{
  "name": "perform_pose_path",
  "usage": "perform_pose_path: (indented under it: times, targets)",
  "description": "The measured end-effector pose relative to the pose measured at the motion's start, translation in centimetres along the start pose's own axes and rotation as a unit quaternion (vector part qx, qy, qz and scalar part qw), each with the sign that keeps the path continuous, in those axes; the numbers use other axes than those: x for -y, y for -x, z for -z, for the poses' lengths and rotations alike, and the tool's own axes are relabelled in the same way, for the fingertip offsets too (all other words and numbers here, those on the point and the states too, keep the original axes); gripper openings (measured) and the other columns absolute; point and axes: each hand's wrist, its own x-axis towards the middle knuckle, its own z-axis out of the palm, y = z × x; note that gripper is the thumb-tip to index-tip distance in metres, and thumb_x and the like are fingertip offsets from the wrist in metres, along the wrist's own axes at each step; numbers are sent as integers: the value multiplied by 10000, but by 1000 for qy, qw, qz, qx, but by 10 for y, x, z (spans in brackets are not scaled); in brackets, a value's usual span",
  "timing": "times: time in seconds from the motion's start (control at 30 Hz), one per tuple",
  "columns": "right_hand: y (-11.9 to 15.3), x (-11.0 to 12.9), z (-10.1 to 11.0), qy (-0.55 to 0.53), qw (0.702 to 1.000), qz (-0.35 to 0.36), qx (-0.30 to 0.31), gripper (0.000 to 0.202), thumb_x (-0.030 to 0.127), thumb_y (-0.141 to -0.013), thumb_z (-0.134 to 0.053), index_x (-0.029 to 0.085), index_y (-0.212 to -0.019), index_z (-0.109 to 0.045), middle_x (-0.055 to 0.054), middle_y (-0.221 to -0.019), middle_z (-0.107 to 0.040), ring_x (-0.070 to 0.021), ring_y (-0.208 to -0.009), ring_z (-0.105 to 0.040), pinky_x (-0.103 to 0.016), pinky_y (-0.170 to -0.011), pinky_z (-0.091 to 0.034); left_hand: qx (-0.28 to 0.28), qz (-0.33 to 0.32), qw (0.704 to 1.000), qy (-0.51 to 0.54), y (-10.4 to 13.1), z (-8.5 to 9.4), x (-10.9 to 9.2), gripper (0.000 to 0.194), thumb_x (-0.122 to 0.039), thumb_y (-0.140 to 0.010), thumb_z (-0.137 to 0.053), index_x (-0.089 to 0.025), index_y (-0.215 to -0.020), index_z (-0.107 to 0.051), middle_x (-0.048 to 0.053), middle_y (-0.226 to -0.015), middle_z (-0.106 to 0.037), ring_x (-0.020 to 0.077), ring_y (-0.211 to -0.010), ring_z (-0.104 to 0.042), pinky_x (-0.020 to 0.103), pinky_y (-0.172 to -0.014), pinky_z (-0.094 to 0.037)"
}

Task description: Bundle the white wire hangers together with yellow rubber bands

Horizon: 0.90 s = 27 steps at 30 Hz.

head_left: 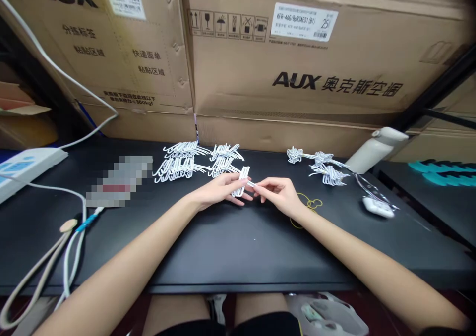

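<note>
L hand point(220, 189) is clamping the white hook bundle point(243, 174) over the worktop point(238, 247), approx. ctr.; R hand point(278, 193) is pinching a thin white piece point(252, 184) at the bundle's R side. Bundle's long axis is running approx. fore-aft, upper end leaning slightly R; thin white piece is pointing crosswise betw. hands. Moving room is extending to the front edge point(238, 288); cartons point(238, 83) are bounding the rear.

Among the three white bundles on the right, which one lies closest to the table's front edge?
The front bundle: the bundle just behind it and the leftmost bundle both lie farther back.
</note>
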Motion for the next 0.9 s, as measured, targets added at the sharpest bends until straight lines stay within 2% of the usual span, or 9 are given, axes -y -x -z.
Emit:
perform_pose_path:
  times: [0.23, 0.37, 0.43, 0.53, 0.6, 0.77, 0.83, 0.9]
  targets:
    - [-2, 3, -5, 32, 999, 22, 14, 268, 396, -801, -621, 142, -812, -704, -50, -705, -683, -123, -534, -578, -258, -550, -483, -18, -8, 999, -28, 1, 2, -3, 350, -461, -793, -613, -149, -951, -633, 102, -959, -687, 203, -834, -669, 352, -743, -560]
    - [-22, -6, -2, 5, 999, 6, -47, 378, 464, -879, -467, 139, -857, -659, -37, -660, -635, -131, -519, -575, -274, -542, -488, -73, -19, 997, 6, -2, 9, -5, 346, -431, -804, -617, -145, -999, -625, 114, -970, -684, 214, -873, -667, 367, -774, -555]
    - [-34, -12, 1, 96, 993, 45, -48, 292, 402, -863, -513, 145, -844, -652, -41, -695, -638, -138, -573, -580, -267, -568, -477, -125, -33, 991, 41, -3, 14, -5, 339, -415, -810, -618, -136, -1001, -618, 133, -1050, -665, 229, -927, -661, 370, -792, -552]
    - [-51, -18, 1, 261, 958, 116, -4, 159, 275, -834, -556, 153, -849, -658, -49, -775, -645, -139, -647, -563, -260, -620, -450, -203, -70, 973, 87, -5, 18, -7, 312, -384, -828, -605, -122, -999, -609, 148, -1167, -605, 245, -983, -650, 368, -800, -553]
    - [-61, -21, -2, 324, 938, 119, 20, 132, 237, -823, -567, 149, -866, -655, -48, -791, -636, -129, -643, -541, -257, -639, -435, -235, -83, 964, 98, -5, 21, -9, 293, -367, -843, -587, -113, -987, -599, 151, -1198, -573, 249, -977, -655, 351, -773, -561]
    - [-77, -24, -11, 404, 909, 91, 45, 114, 225, -829, -564, 147, -789, -637, -55, -828, -602, -121, -657, -507, -241, -625, -389, -223, -52, 972, 51, -5, 25, -10, 341, -415, -826, -593, -119, -994, -586, 150, -1166, -585, 253, -914, -678, 298, -657, -569]
    - [-79, -23, -10, 400, 911, 84, 45, 106, 199, -824, -560, 140, -766, -627, -52, -801, -598, -121, -654, -501, -239, -624, -378, -217, -44, 975, 5, -6, 24, -8, 376, -444, -808, -606, -131, -1016, -587, 137, -1105, -613, 254, -894, -685, 286, -622, -566]
    - [-78, -21, -6, 371, 926, 53, 53, 91, 180, -806, -573, 134, -747, -625, -40, -745, -604, -115, -625, -499, -234, -613, -375, -217, -42, 975, -33, -6, 22, -6, 397, -464, -802, -604, -142, -1033, -583, 121, -1078, -619, 254, -874, -690, 275, -589, -562]
